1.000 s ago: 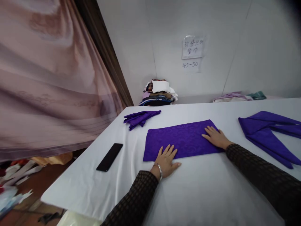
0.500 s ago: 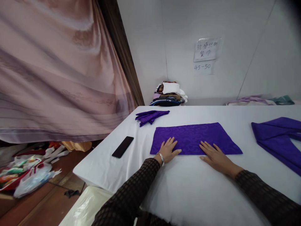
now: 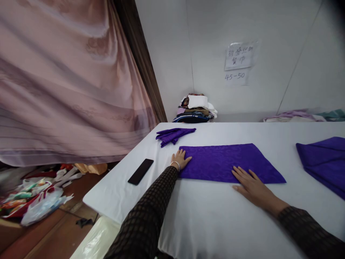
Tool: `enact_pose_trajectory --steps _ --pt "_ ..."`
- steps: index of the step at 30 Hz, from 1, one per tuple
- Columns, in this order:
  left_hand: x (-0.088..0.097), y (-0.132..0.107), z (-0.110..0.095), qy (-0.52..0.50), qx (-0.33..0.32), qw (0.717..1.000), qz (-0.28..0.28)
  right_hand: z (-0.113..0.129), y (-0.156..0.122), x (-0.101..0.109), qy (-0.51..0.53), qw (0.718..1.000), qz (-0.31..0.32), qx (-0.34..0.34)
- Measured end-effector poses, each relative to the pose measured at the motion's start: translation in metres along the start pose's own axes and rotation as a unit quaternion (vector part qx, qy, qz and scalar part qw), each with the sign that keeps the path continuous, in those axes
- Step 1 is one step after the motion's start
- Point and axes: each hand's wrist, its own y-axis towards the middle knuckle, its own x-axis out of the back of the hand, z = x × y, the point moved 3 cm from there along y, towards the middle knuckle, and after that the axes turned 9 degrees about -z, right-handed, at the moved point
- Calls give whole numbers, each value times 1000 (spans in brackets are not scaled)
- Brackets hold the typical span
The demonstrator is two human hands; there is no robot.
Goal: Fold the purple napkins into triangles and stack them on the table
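Observation:
A purple patterned cloth napkin [image 3: 215, 162], folded into a long flat shape, lies on the white-covered table [image 3: 210, 212]. My left hand [image 3: 181, 159], with a silver bracelet at the wrist, rests on the napkin's left edge, fingers spread. Near the front edge, right of the middle, my right hand [image 3: 249, 185] lies flat with its fingers on the cloth and its thumb on the table. Neither hand grips anything. Behind the left hand is a small folded purple napkin [image 3: 175, 136] with fanned pleats. Another purple cloth [image 3: 325, 162] lies at the right, cut off by the frame.
A black phone [image 3: 141, 171] lies on the table's left side. Stacked clothes [image 3: 195, 108] stand behind the far edge, below a handwritten sign [image 3: 239, 57] on the wall. A pink curtain [image 3: 67, 79] hangs at left, with plastic bags [image 3: 44, 201] on the floor.
My left hand has moved left and away from me, from the napkin's front part to its left edge. The right hand stays on the front edge. The view has shifted slightly.

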Motion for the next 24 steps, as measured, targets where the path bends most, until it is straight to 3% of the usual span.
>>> enact_pose_trajectory --steps 4,11,18,21,24 --pt "3 11 12 7 26 1000 -5 -1 -1 -2 2 1000 -5 3" --pt "-2 17 1 -5 -21 1000 1 -3 -2 -5 -5 1000 -6 8" --pt "19 15 30 2 75 996 -44 -2 -2 -4 1 1000 -1 6" --pt "26 -10 19 -13 10 998 -58 -3 -2 -5 10 1000 -2 5" --pt "26 -49 -2 -62 -144 986 -65 -4 -1 -6 18 1000 -8 4"
